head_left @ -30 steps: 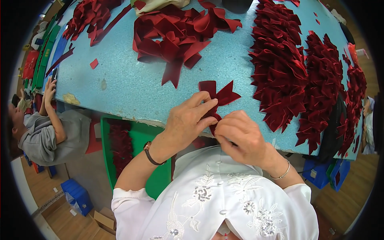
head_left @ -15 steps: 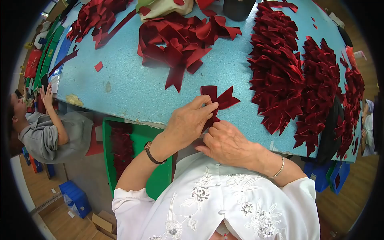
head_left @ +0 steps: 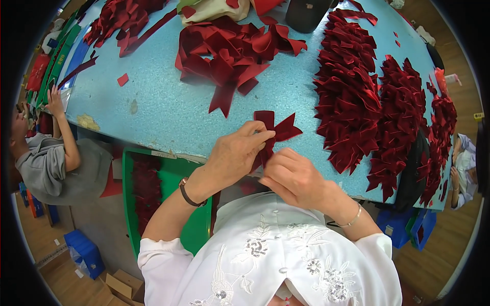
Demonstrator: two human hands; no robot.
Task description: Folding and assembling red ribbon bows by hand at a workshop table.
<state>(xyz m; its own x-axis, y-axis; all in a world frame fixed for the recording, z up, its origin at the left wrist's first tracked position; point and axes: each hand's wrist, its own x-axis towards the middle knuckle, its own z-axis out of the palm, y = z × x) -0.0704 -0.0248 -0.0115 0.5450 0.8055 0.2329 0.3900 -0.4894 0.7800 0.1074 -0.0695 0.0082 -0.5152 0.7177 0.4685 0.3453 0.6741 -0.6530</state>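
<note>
At the near edge of the table, a dark red ribbon bow (head_left: 287, 128) spreads its loops and a notched tail. My left hand (head_left: 229, 155) pinches its middle between thumb and fingertips. Just below and to the right, my right hand (head_left: 296, 178) has its fingers curled together beside the bow's lower tail; what they hold, if anything, is hidden. Beyond my hands lies a loose heap of cut red ribbon (head_left: 219, 58). To the right, many finished-looking bows are stacked in a long overlapping row (head_left: 347, 92), with another row (head_left: 400, 109) alongside.
The light blue table (head_left: 158, 102) has a chipped edge. Below it at my left stands a green bin (head_left: 199, 229) with red bows inside. A black container (head_left: 306, 15) and more ribbon (head_left: 122, 20) are farther back. A person in grey (head_left: 51, 163) works at the left; another (head_left: 464, 163) is at the right.
My right hand has turned and its fingers have curled in more, slightly lower beside the bow. My left hand keeps its pinch. The whole view has shifted a little.
</note>
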